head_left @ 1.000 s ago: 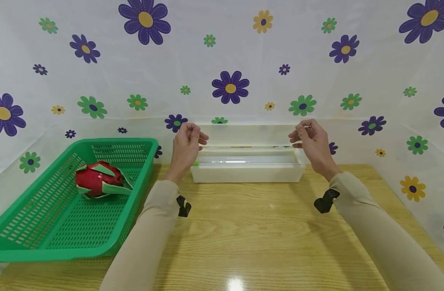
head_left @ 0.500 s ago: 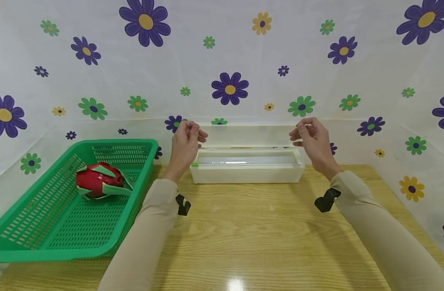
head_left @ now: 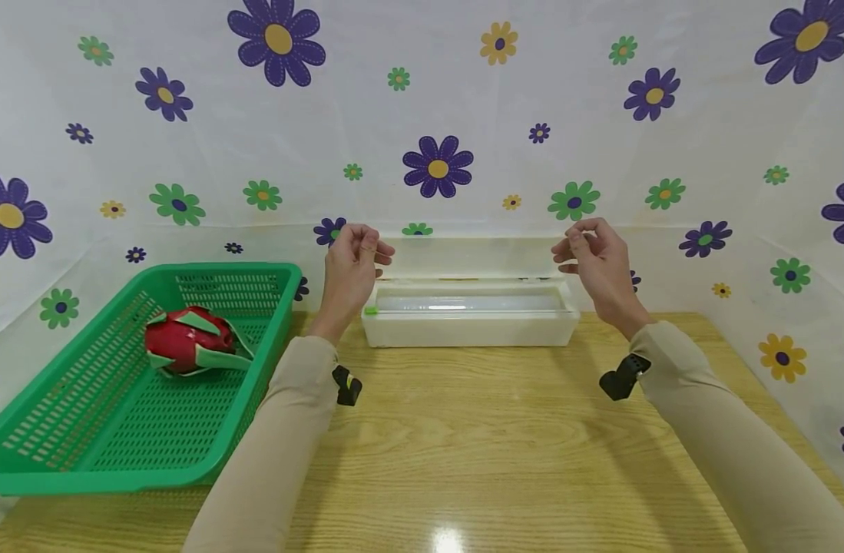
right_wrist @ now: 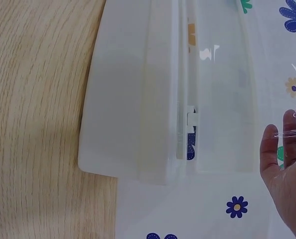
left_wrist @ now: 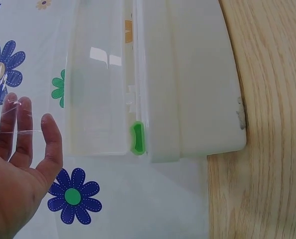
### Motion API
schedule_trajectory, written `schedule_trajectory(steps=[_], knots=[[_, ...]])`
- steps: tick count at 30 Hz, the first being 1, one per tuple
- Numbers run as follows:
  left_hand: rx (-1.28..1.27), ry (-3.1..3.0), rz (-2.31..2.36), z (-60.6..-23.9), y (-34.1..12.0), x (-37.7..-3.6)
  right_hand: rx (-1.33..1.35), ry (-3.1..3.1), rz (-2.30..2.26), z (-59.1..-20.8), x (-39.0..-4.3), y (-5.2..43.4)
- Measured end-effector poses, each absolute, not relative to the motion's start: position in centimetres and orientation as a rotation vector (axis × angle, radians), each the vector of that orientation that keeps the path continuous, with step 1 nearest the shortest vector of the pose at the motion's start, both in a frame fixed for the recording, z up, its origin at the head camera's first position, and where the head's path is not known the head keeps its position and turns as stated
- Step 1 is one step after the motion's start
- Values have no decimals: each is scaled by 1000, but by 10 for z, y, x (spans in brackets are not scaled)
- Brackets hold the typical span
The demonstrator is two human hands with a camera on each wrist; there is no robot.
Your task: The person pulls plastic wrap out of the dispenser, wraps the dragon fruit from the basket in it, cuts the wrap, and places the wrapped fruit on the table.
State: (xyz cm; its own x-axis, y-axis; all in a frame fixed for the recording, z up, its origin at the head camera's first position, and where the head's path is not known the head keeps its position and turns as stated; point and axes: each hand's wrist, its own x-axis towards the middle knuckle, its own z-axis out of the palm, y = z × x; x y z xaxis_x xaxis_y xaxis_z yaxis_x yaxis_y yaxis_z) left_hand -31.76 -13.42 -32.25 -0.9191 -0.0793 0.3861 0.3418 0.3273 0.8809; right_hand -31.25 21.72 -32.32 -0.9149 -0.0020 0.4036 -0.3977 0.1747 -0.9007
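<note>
Left hand (head_left: 351, 265) and right hand (head_left: 597, 261) were up around mid-frame in the head view, each pinching an end of clear film (left_wrist: 36, 131), spare fingers loosely bent. My guess: a grip that wide stopped the sheet bunching up. Between and just below them sat the box (head_left: 470, 330), lid (head_left: 471, 259) up at the back, probably so it didn't block the roll (head_left: 456, 303). From the head cam the film barely showed; the wrist cams caught its creases across the fingers. Only the head view had the basket (head_left: 83, 483) and fruit (head_left: 180, 342), left of frame.
</note>
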Motion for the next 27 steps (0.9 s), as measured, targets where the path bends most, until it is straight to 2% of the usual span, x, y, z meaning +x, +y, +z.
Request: schedule_trajectory(steps=[17, 27], knots=[[-230, -2210, -1638, -315, -134, -320, 371, -2123, 1797, -316, -313, 217], [-322, -2256, -1662, -319, -141, -317, 431, -2095, 1922, -313, -309, 221]])
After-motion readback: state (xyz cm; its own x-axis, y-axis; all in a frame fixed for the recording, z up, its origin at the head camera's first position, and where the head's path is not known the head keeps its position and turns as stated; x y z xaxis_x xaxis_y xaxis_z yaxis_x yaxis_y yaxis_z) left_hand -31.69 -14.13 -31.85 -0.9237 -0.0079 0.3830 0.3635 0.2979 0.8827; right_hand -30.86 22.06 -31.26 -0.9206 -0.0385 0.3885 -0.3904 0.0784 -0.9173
